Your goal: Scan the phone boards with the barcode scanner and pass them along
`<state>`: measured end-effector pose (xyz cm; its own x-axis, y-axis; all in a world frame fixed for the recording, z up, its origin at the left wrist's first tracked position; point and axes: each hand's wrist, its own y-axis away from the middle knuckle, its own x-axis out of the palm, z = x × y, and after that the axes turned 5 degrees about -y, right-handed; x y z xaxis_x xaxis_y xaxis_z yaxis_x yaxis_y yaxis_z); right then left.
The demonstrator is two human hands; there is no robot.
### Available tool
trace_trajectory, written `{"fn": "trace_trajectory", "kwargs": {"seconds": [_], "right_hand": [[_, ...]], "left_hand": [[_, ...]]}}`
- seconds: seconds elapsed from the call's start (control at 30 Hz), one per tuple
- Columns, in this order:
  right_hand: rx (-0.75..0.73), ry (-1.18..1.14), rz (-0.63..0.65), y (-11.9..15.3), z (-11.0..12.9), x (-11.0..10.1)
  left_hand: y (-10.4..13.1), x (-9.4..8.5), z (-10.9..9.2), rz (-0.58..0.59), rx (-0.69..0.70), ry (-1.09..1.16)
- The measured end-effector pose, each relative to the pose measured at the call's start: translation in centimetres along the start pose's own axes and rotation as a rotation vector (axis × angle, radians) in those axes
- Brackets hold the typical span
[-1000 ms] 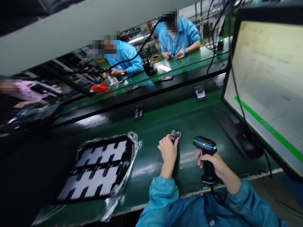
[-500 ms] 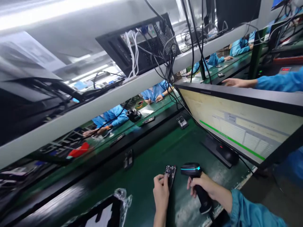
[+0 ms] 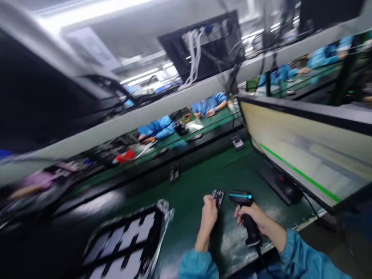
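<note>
My right hand (image 3: 252, 215) is wrapped round the handle of a black barcode scanner (image 3: 250, 228) with a lit blue stripe on its head. The scanner's head points left, toward my left hand (image 3: 209, 211). That hand is closed on a phone with its inner parts bare (image 3: 218, 197), held low over the green bench (image 3: 188, 217). Its lower part is covered by my fingers. A gap lies between the scanner and the phone.
A black tray (image 3: 128, 242) with pale inserts and clear wrap lies front left. A tilted monitor (image 3: 305, 147) and black mouse (image 3: 289, 188) stand at right. Phone parts (image 3: 174, 172) rest on the dark conveyor strip behind. Co-workers in blue sleeves (image 3: 158, 128) sit across.
The view has swung left and blurred, so more of the tray shows. My left hand still holds the phone, my right the scanner. The co-worker's arm behind the monitor has mostly left view.
</note>
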<state>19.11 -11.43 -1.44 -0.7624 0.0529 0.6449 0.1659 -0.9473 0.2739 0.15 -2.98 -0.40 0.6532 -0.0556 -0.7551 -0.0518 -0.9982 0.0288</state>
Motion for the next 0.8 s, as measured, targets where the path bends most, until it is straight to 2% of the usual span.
{"fn": "trace_trajectory", "kwargs": {"seconds": [0.1, 0.23, 0.33, 0.4, 0.5, 0.57, 0.67, 0.73, 0.8], "right_hand": [[0.009, 0.075, 0.031, 0.0, 0.3, -0.6], [0.025, 0.137, 0.067, -0.8, 0.4, -1.2], [0.036, 0.152, 0.083, -0.8, 0.3, -1.4], [0.032, 0.149, 0.081, -0.7, 0.4, -1.4], [0.023, 0.135, 0.069, -0.5, 0.4, -1.2], [0.029, 0.123, 0.063, -0.5, 0.5, -1.0], [0.041, 0.110, 0.046, -0.4, 0.6, -0.8], [0.045, 0.105, 0.037, -0.3, 0.8, -0.5], [0.052, 0.102, 0.035, -0.2, 1.0, -0.3]], "left_hand": [[-1.3, -0.6, -0.9, 0.026, -0.104, 0.067], [-3.5, -1.4, 0.2, 0.075, -0.213, 0.201], [-3.4, -1.8, 0.3, 0.156, -0.229, 0.315], [-2.5, -1.8, 0.3, 0.209, -0.171, 0.408], [-0.9, -1.5, 0.7, 0.201, 0.057, 0.498], [0.0, -1.1, 1.3, 0.121, 0.189, 0.399], [0.9, 0.1, 1.4, -0.005, 0.283, 0.044], [1.4, 1.2, 0.8, -0.079, 0.275, -0.185], [1.9, 2.3, -0.1, -0.164, 0.170, -0.353]]}}
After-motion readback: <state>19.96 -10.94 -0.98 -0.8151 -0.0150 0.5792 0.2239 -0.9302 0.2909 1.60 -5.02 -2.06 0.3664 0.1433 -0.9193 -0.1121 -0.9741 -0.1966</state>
